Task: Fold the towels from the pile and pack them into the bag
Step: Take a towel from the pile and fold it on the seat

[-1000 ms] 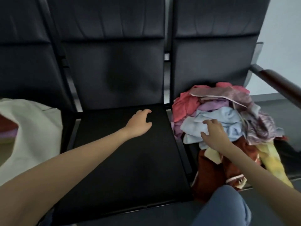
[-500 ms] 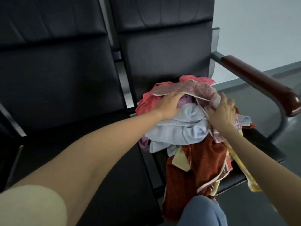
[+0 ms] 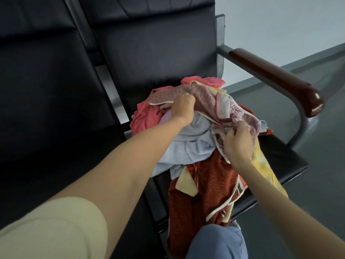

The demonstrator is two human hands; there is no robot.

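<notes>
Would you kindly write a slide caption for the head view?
Both hands, left and right, grip the pink patterned towel atop the pile on a black chair seat.

No writing, label, brand, number or sign can be read anywhere in this view. The pink patterned towel (image 3: 203, 98) on top of the pile carries a dark red branching motif and a pale border, and the rust-red towel (image 3: 207, 186) hanging off the seat front shows cream bands, but these look like woven decoration, not letters. A small dark red mark near the pink towel's edge might be part of a design; the blur leaves that uncertain.
</notes>
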